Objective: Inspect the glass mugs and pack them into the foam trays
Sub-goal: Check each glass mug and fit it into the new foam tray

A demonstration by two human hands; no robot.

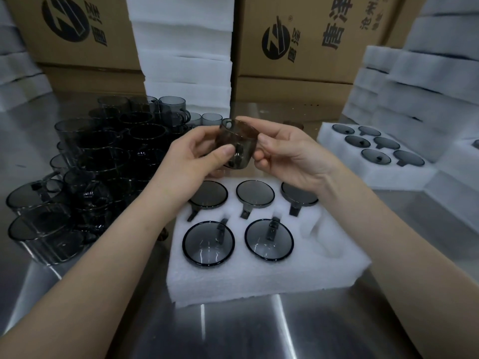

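Observation:
I hold one smoky glass mug (239,141) between both hands, tilted, above the far edge of the white foam tray (259,278). My left hand (197,156) grips its left side with the thumb on the glass. My right hand (287,154) pinches its right rim and side. The tray lies on the steel table in front of me. Several dark mugs (208,243) sit in its round pockets; the near right pocket (315,235) holds nothing.
A heap of loose dark glass mugs (103,161) covers the table at the left. A filled foam tray (375,156) lies at the right with stacked foam behind it. Cardboard boxes (298,40) and a foam stack (185,55) stand at the back.

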